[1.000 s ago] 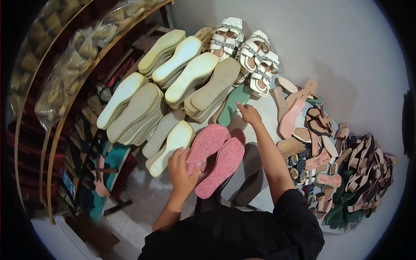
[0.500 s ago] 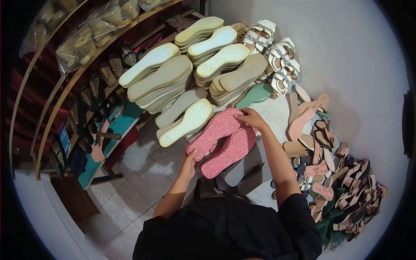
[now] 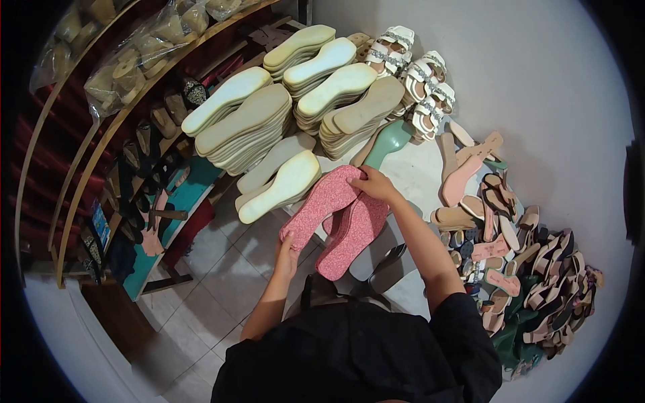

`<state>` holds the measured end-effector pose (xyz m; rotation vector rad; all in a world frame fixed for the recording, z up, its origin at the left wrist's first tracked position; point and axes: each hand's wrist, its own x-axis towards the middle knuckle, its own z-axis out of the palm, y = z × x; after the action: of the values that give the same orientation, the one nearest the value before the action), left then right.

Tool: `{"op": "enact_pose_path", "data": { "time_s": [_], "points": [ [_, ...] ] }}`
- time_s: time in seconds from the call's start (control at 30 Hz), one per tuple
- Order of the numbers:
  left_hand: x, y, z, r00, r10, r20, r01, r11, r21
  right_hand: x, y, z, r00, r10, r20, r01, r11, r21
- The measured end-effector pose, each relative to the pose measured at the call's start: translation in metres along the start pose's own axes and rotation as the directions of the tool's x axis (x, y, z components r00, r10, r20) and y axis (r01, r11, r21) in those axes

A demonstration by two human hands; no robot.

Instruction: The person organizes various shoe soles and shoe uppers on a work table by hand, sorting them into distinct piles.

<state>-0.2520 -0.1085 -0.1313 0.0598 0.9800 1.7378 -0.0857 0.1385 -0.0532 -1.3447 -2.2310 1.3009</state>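
Observation:
Two pink patterned shoe insoles are in front of me, the upper-left insole (image 3: pixel 321 201) overlapping the other insole (image 3: pixel 353 236) at the wide toe ends. My left hand (image 3: pixel 287 252) grips the narrow heel end of the upper-left one, thumb on top. At its toe end, my right hand (image 3: pixel 373 185) is closed on the edge, right where the second insole meets it; whether those fingers pinch both is hidden. Just beyond them lie a cream insole (image 3: pixel 285 189) and a shiny green insole (image 3: pixel 391 142).
Stacks of cream insoles (image 3: pixel 245 127) stand on the white table (image 3: pixel 408 176). White sandals (image 3: pixel 430 87) sit behind, with a heap of shoes (image 3: pixel 551 289) at right. Shelves of shoes (image 3: pixel 144 144) and a teal board (image 3: pixel 185 195) line the left. Below is tiled floor (image 3: pixel 208 295).
Both hands and the pink insoles have shifted slightly left. The lower-right insole has swung to a steeper angle, its heel end now farther from the other. The view has also shifted a little.

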Motion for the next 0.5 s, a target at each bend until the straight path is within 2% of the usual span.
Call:
{"op": "enact_pose_path", "data": {
  "time_s": [0.07,0.13,0.2,0.23,0.27,0.33,0.37,0.43,0.5],
  "points": [
    [-0.004,-0.001,-0.006,0.999,-0.014,-0.037,0.01,0.992,-0.123,0.001,0.015,-0.001,0.999,-0.026,0.019,0.023,0.988,0.153],
    [-0.019,0.005,-0.003,0.992,-0.039,-0.12,0.0,0.951,-0.308,-0.005,0.028,-0.009,0.999,-0.011,0.048,0.002,0.983,0.182],
    [-0.035,-0.007,-0.018,0.973,-0.139,-0.183,0.105,0.978,-0.182,-0.017,0.037,-0.02,0.996,0.011,0.09,-0.026,0.987,0.161],
    [-0.044,-0.013,-0.023,0.958,-0.186,-0.218,0.163,0.98,-0.118,-0.019,0.042,-0.024,0.984,0.036,0.174,-0.064,0.986,0.157],
    [-0.052,-0.019,-0.027,0.963,-0.248,-0.103,0.243,0.968,-0.058,-0.021,0.048,-0.023,0.98,0.026,0.195,-0.047,0.994,0.103],
    [-0.065,-0.029,-0.017,0.918,-0.38,0.116,0.372,0.924,0.085,-0.031,0.042,-0.023,0.97,0.011,0.241,-0.009,1.0,-0.008],
    [-0.067,-0.034,-0.01,0.936,-0.337,0.104,0.317,0.933,0.17,-0.033,0.038,-0.029,0.94,0.105,0.325,-0.089,0.994,-0.065],
    [-0.072,-0.028,0.02,0.967,-0.241,0.087,0.199,0.92,0.338,-0.039,0.033,-0.027,0.949,0.115,0.295,-0.128,0.992,0.024],
    [-0.064,-0.04,0.022,0.98,-0.168,0.109,0.114,0.916,0.385,-0.04,0.033,-0.026,0.95,0.118,0.288,-0.147,0.986,0.081]
  ]
}}
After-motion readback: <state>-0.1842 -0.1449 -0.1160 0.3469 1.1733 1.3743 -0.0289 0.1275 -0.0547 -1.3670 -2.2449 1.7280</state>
